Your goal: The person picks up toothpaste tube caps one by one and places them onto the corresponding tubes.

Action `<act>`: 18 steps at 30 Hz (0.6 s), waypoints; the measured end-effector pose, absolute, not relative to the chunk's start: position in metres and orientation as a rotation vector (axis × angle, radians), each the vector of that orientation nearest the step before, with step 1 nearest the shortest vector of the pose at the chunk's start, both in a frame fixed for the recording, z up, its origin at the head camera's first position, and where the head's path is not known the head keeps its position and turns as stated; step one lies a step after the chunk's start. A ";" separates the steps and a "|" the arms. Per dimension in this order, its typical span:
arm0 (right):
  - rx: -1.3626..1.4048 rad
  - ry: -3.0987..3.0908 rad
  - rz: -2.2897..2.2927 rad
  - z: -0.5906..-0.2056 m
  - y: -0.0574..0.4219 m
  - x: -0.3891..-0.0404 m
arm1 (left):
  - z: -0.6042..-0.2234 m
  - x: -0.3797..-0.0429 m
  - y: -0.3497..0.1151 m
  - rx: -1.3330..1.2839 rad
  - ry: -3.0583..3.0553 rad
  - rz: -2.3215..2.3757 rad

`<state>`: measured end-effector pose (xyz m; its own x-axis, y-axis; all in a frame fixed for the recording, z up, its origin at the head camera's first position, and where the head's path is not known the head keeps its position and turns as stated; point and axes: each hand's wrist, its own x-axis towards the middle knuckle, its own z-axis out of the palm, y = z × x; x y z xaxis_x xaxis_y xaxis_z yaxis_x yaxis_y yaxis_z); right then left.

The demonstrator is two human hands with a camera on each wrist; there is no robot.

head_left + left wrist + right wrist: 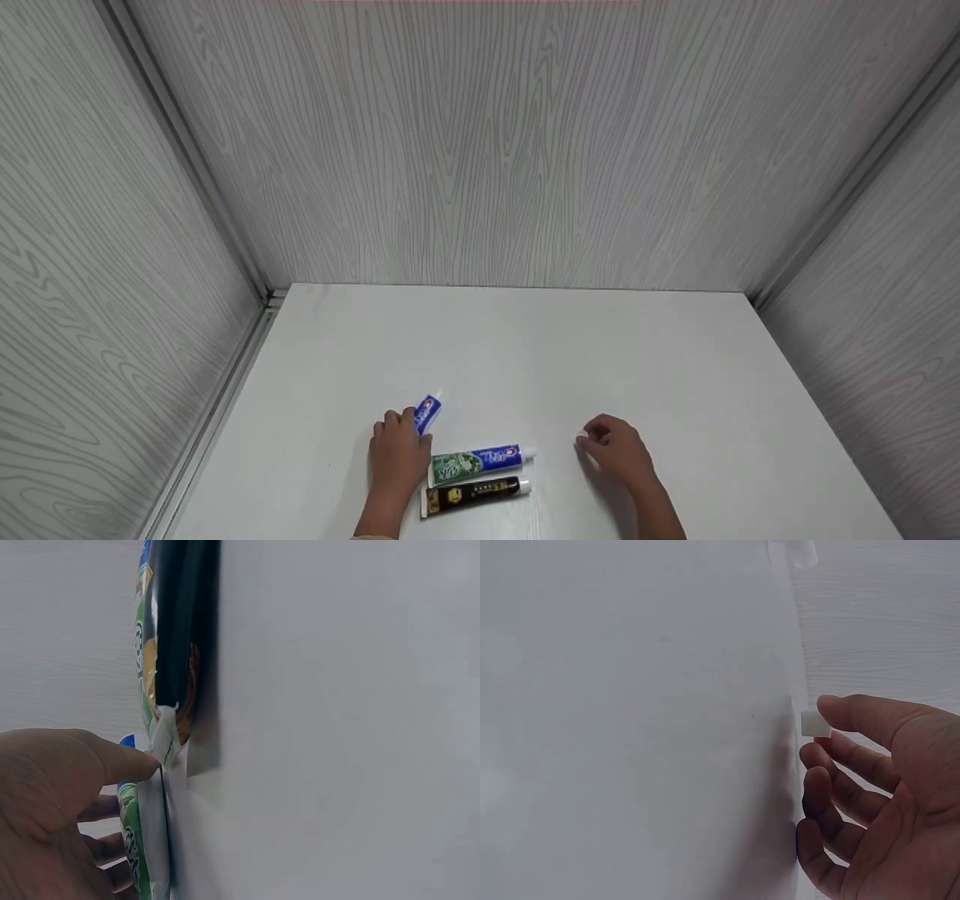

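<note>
My left hand point(400, 450) holds a blue toothpaste tube point(428, 411), its fingers over one side and the thumb along the other. The narrow white tip of this tube points away from me; its lower part is hidden under the hand. In the left wrist view, the held tube point(132, 836) shows a green printed side. Off to the right, my right hand point(619, 453) pinches a small white cap point(815, 724) between thumb and index finger, close over the table. The other fingers of that hand are curled.
Beside the left hand lie a green and blue toothpaste tube point(475, 464) and, nearer me, a black and gold tube point(474, 494), both with white caps pointing right. They rest on a white table point(517, 352), enclosed by grey wood-grain panels point(480, 150) at the back and sides.
</note>
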<state>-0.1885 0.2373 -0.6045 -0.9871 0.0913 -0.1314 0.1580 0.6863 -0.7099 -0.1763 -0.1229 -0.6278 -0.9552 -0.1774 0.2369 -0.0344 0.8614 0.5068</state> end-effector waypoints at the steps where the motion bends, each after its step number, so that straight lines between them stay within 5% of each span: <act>1: 0.205 2.806 -1.195 -0.604 0.237 -0.188 | -0.627 -0.176 -0.123 0.158 -2.758 -0.738; 18: 0.154 2.810 -1.218 -0.604 0.239 -0.183 | -0.624 -0.172 -0.120 0.132 -2.805 -0.731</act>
<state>-0.1835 0.2389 -0.6036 -0.9921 0.0622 -0.1088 0.1220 0.6796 -0.7233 -0.1723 -0.1200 -0.6240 -0.9673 -0.1467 0.2070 -0.0271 0.8709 0.4907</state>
